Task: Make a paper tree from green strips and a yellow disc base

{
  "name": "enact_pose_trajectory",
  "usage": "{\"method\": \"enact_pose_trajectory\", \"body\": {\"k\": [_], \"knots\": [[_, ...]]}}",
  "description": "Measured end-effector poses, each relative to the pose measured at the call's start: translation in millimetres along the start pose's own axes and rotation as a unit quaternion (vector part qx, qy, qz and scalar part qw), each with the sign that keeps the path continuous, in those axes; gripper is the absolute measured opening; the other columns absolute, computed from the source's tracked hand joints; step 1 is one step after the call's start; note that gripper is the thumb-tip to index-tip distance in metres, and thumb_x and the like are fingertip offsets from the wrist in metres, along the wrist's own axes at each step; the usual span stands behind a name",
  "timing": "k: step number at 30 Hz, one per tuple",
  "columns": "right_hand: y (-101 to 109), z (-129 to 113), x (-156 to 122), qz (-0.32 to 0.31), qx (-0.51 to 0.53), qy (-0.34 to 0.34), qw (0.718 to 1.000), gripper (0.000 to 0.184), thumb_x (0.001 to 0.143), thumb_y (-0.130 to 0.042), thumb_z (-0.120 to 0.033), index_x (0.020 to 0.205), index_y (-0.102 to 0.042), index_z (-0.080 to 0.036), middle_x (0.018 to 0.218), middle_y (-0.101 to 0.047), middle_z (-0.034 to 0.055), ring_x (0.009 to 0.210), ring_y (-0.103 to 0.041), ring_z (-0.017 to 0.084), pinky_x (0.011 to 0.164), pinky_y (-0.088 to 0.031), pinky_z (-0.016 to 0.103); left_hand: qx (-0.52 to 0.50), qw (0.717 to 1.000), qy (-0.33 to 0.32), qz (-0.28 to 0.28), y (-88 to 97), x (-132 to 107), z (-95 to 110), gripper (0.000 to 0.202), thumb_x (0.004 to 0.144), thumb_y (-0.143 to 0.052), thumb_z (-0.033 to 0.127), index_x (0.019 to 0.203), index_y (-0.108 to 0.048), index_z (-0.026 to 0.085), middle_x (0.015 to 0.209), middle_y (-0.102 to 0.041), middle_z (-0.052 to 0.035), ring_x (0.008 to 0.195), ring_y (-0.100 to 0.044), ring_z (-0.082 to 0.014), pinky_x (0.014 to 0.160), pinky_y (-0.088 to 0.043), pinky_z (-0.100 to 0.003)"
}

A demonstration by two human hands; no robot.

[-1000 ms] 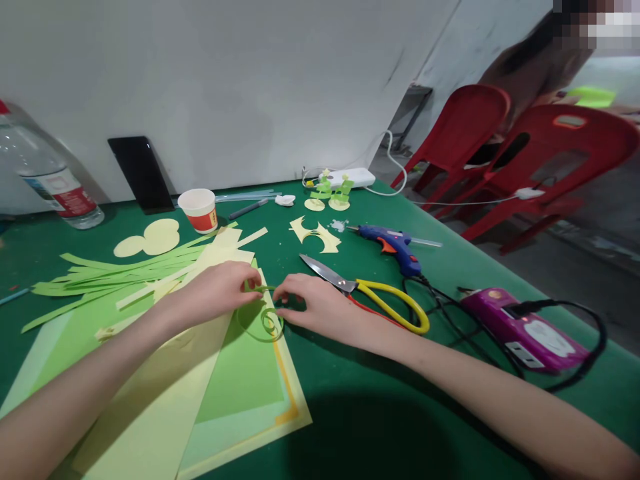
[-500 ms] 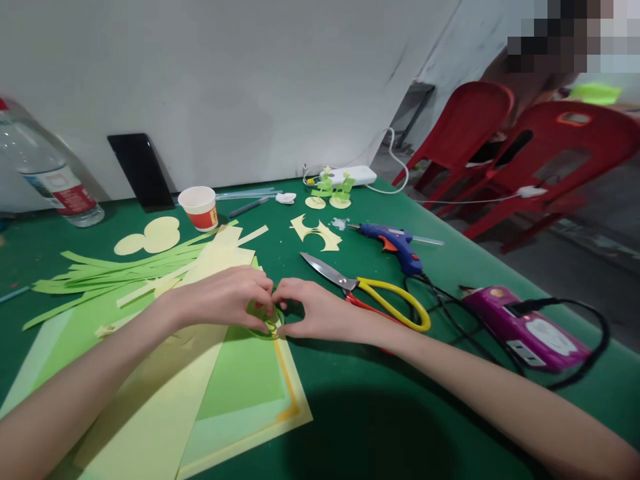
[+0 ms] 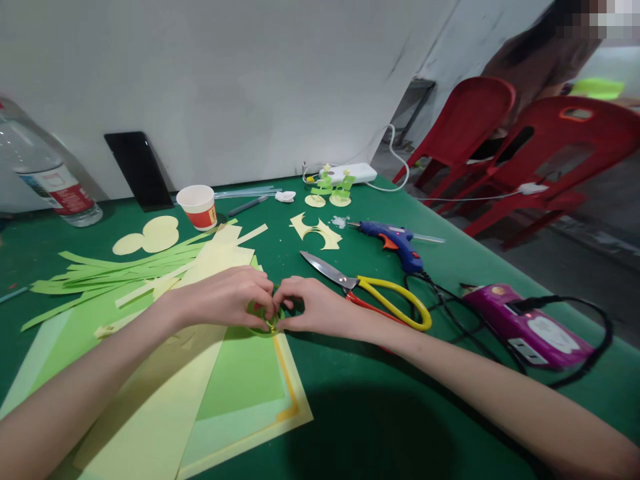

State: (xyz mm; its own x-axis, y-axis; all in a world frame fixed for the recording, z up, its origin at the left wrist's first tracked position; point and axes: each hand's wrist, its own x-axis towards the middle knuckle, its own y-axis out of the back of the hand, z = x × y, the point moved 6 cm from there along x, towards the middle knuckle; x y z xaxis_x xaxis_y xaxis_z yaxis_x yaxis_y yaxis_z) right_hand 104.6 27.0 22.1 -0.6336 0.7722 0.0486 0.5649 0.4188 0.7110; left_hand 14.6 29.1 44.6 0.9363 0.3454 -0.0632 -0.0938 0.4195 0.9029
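Lettering on the bottle label [image 3: 64, 189] seems too blurred to read.

Soft, rather dim light is falling over my surface [image 3: 463, 263], a broad dark shadow pooling on its near side and a pale sheen washing its right edge. The green paper strip [image 3: 257, 331] between my left hand [image 3: 237, 297] and right hand [image 3: 317, 308] is looking soft and shaded. The wide lens is stretching the edges (my bottle [image 3: 40, 160] is leaning outward), and coarse pixel blocks are covering the upper right corner.
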Motion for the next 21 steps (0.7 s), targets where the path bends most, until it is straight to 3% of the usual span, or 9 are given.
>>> {"method": "enact_pose_trajectory", "body": {"k": [12, 21], "knots": [[-7, -9, -4, -0.002, -0.120, 0.101, 0.988, 0.011, 0.079, -0.058, -0.018, 0.076, -0.068, -0.016, 0.073, -0.062, 0.0052, 0.074, -0.049, 0.015, 0.066, -0.034, 0.028, -0.004, 0.999, 0.034, 0.001, -0.9, -2, -14, 0.007, 0.077, -0.065, 0.024, 0.076, -0.067, 0.019, 0.074, -0.063, -0.0015, 0.074, -0.054, -0.0141, 0.067, -0.038, -0.025], [-8, -4, -2, 0.029, -0.158, 0.079, 0.984, 0.015, 0.079, -0.055, -0.017, 0.071, -0.067, -0.015, 0.067, -0.061, 0.0047, 0.067, -0.046, 0.014, 0.063, -0.031, 0.028, -0.029, 0.998, 0.047, -0.007, -4.1, -2, -14, 0.010, 0.077, -0.063, 0.021, 0.068, -0.062, 0.016, 0.071, -0.063, -0.0005, 0.070, -0.056, -0.0126, 0.062, -0.039, -0.022]]}}
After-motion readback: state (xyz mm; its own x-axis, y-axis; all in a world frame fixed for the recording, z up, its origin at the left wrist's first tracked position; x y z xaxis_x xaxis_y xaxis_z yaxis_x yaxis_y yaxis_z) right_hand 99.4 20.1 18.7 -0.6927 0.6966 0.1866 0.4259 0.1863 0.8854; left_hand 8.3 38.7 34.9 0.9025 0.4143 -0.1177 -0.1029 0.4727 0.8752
